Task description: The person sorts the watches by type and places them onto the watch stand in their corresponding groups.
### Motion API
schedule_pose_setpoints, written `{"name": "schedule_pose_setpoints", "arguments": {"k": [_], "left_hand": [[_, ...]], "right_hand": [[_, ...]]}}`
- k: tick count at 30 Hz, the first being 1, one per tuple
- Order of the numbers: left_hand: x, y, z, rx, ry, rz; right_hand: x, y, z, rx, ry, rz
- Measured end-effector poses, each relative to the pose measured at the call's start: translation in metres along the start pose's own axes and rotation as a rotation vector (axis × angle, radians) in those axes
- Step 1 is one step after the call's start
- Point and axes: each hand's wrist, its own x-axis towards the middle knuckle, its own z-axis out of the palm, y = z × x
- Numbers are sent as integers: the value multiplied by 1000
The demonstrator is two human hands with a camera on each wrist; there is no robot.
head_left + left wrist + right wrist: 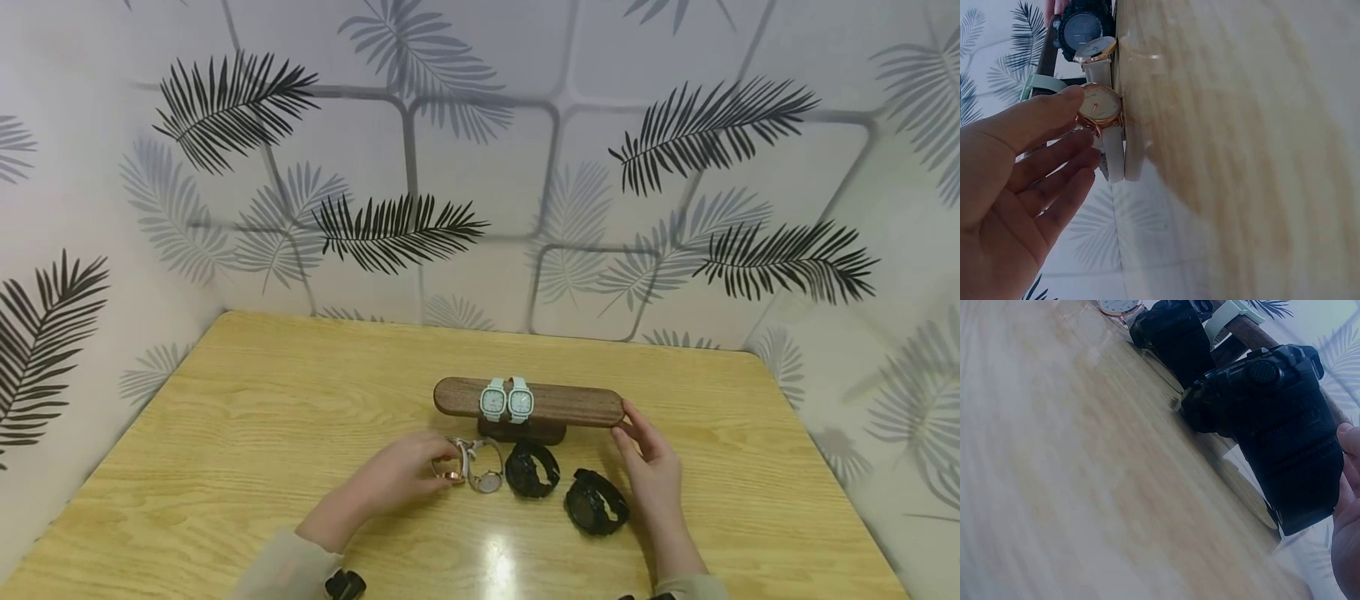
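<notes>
My left hand (408, 468) pinches a rose-gold wristwatch with a white strap (1099, 105) between thumb and fingers, low over the table. A second white-strapped watch (489, 481) stands right beside it. Behind them is a dark wooden watch stand (573, 406), its bar carrying two mint-green watches (492, 402) side by side near the middle. With thumb and fingertips, my right hand (654, 467) holds the right end of that bar. In the right wrist view only part of this hand shows, behind a black watch (1285, 431).
Two bulky black watches rest on the wooden table (247, 400) in front of the stand: one near its base (531, 471), the other (595, 502) closer to my right hand. A leaf-patterned wall covering (480, 167) rises behind the table.
</notes>
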Motion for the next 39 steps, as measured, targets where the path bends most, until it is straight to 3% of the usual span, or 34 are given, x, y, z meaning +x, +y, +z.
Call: {"name": "schedule_pose_setpoints", "arguments": {"k": [8,15,18,23,30,39], "left_hand": [[2,-1,3,-24,-46,-40],[7,-2,5,-12,-23,-18],[6,-3,2,-38,-1,-46],[4,-5,-8,-128,59,-96],[0,-12,-24,-203,155,-95],[-3,-15,-38,-244,339,-230]], "right_hand": [[0,3,-1,-5,1,9],[-5,-18,1,3,-17,-30],[-4,-13,0,-3,-19,-32],[0,2,-1,-13,-10,-18],[1,7,-1,2,-4,-28],[1,5,-1,-9,-9,-4]]}}
